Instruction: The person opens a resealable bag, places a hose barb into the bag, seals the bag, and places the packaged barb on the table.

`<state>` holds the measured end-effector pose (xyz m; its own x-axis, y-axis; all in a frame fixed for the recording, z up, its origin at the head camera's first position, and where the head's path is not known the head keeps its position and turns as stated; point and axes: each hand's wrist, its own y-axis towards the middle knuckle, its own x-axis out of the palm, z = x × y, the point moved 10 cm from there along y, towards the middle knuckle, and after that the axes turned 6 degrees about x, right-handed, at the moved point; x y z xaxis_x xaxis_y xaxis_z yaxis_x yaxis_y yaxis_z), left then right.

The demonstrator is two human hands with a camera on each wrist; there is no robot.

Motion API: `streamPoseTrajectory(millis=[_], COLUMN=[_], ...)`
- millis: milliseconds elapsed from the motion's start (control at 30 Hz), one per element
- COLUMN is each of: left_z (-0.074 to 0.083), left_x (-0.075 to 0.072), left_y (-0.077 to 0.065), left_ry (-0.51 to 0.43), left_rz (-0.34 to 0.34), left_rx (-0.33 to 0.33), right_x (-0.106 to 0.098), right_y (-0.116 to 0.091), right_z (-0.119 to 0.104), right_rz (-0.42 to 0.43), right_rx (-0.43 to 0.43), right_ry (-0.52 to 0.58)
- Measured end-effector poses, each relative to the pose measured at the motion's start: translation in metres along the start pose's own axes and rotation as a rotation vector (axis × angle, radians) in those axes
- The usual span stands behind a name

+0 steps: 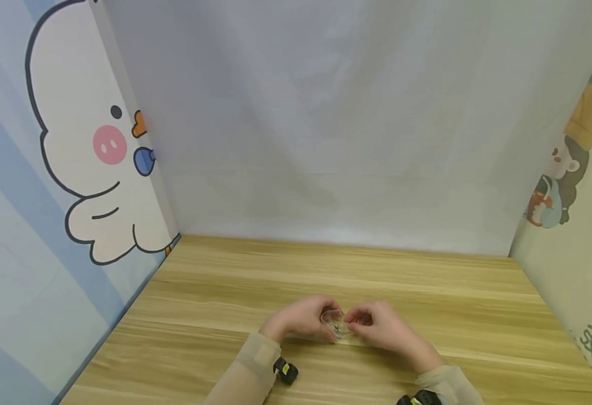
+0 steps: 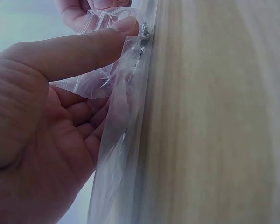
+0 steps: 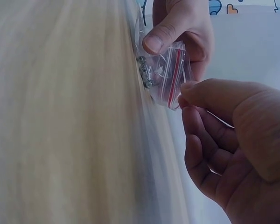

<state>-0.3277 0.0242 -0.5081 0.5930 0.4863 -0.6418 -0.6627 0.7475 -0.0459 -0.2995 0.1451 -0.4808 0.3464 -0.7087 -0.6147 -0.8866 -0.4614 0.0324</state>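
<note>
Bag (image 3: 162,77) of clear, red-striped plastic with silvery metal parts (image 3: 146,75) sits at the wood-grain surface (image 1: 215,292); left hand (image 1: 307,317) grips it, right hand (image 1: 383,327) pinches its edge, likely working the seal (image 3: 175,77), next needing even tension.

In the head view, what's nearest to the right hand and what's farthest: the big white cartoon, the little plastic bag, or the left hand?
From the right hand:
1. Plastic bag: right at its fingertips, between the two hands.
2. Left hand: just past the bag, holding its other side.
3. White cartoon: far away, on the left wall.
</note>
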Motion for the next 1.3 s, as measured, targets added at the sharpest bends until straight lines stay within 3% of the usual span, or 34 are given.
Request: streamPoseTrajectory(millis=[333, 700, 1300], left_z=[-0.001, 0.001, 0.000], left_x=[0.000, -0.001, -0.001], left_y=[-0.001, -0.001, -0.001], left_ry=[0.001, 0.002, -0.028], left_rz=[0.003, 0.007, 0.012], left_rx=[-0.015, -0.006, -0.015], right_x=[-0.004, -0.011, -0.051], right_y=[-0.001, -0.004, -0.016], right_z=[0.001, 0.006, 0.028], right_rz=[0.017, 0.027, 0.069], right_rx=[-0.016, 0.024, 0.129], right_ry=[0.003, 0.004, 0.008])
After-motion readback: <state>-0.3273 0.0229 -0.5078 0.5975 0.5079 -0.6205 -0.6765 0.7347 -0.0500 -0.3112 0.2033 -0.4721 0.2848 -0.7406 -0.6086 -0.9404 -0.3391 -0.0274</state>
